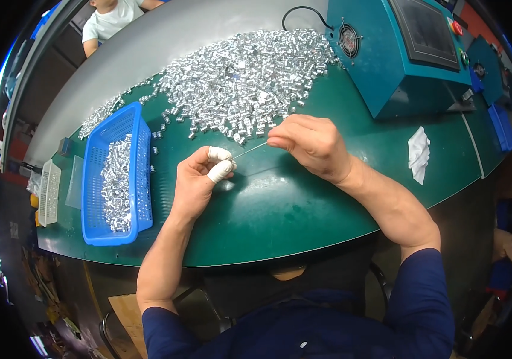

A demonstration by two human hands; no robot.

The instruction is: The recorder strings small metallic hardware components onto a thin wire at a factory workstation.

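My left hand (203,170) is closed above the green table, its thumb and a finger wrapped in white tape. Pinched at their tips is a small shiny metal part (232,163), mostly covered by the fingers. My right hand (311,143) grips one end of a thin metal rod (251,151), which slants down to the left and meets the small part. Whether the rod's tip is inside the part or only touching it I cannot tell. Just beyond both hands spreads a large pile of small silvery metal parts (238,78).
A blue plastic basket (140,140) with more metal parts stands left; a white basket (49,191) lies past it. At the right are a teal machine (375,84) with a screen and a white cloth (418,154). Across the table sits another person (111,23).
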